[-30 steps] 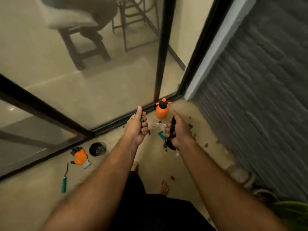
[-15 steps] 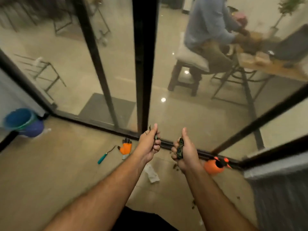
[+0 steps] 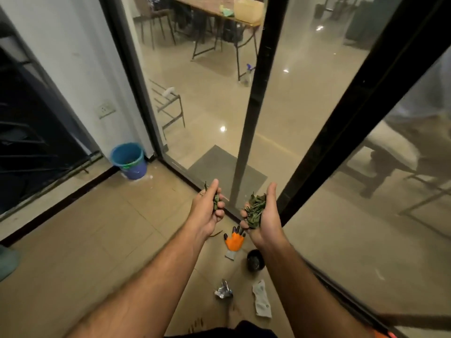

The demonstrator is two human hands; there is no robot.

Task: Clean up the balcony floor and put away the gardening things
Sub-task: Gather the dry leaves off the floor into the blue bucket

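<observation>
At frame centre, the left hand (image 3: pixel 209 211) curls closed around a few dried leaves (image 3: pixel 216 203); the right hand (image 3: pixel 264 219) cups a larger leaf clump (image 3: pixel 255 209). A blue bucket (image 3: pixel 128 160) stands at centre left, its contents indistinct.

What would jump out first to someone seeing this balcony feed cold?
Two bare hands at centre, left hand and right hand, each closed on a clump of dark green plucked leaves. An orange-and-black gardening glove lies on the beige tiled floor just below them, and a round blue plastic bucket stands in the far left corner.
</observation>
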